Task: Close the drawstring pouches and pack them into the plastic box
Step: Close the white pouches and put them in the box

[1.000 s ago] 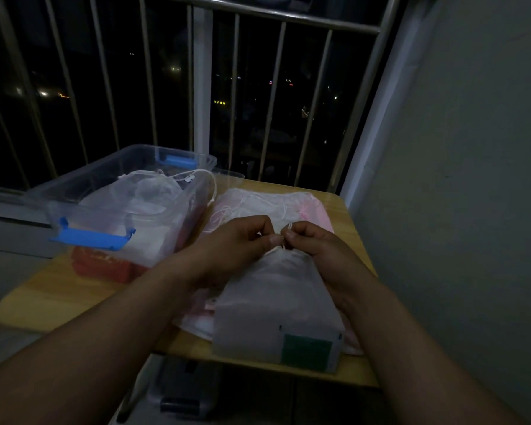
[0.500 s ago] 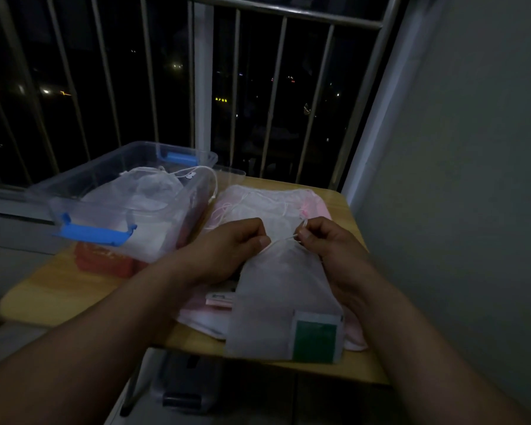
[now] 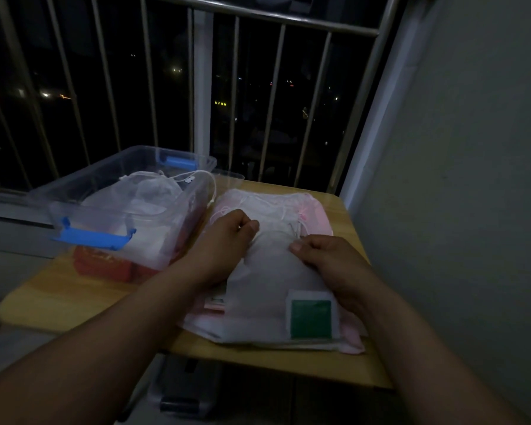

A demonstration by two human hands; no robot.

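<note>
The left hand (image 3: 227,237) and right hand (image 3: 325,259), slightly apart, each pinch the mouth of the translucent white drawstring pouch (image 3: 267,280), lying atop a pile of pale pouches (image 3: 273,204) on the yellow wooden tabletop (image 3: 59,299) beside the clear blue-latched plastic box (image 3: 74,185).

Left hand (image 3: 224,240), right hand (image 3: 328,259), forearms (image 3: 135,317): seemingly bare.

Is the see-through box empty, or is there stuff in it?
Not empty. The plastic box holds white drawstring pouches, and one cord hangs over its side.
</note>
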